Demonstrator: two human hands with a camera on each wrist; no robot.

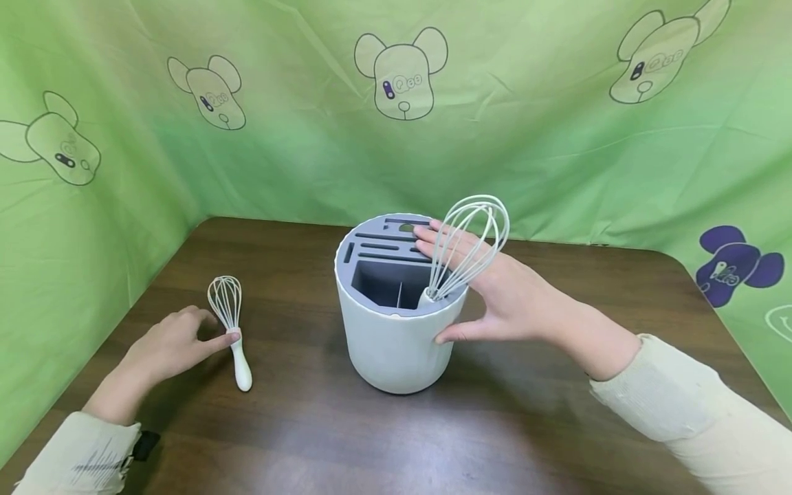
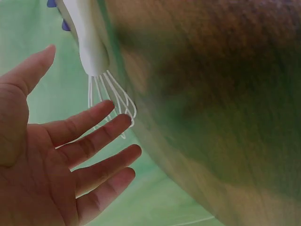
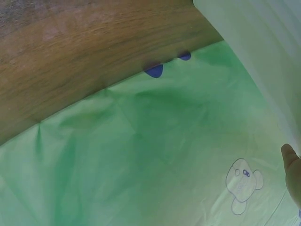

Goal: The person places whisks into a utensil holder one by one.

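On the left of the table lies a small white whisk (image 1: 241, 368), its wires toward the back. My left hand (image 1: 172, 344) is beside it, thumb at its neck in the head view. The left wrist view shows this hand's spread fingers (image 2: 87, 146) next to the whisk (image 2: 94, 54), not curled round it. A white utensil holder (image 1: 396, 354) with a grey slotted top stands mid-table. A larger whisk (image 1: 427, 298) leans in its open compartment, wires upward. My right hand (image 1: 507, 292) rests on the holder's right side, fingers straight over the top behind the wires, thumb against the wall.
The brown wooden table (image 1: 297, 440) has rounded back corners. Green cloth (image 1: 297, 158) printed with mouse heads hangs behind it and along the sides. The holder's top has several narrow slots beside the open compartment. In the right wrist view, the holder's wall (image 3: 263, 52) fills the upper right.
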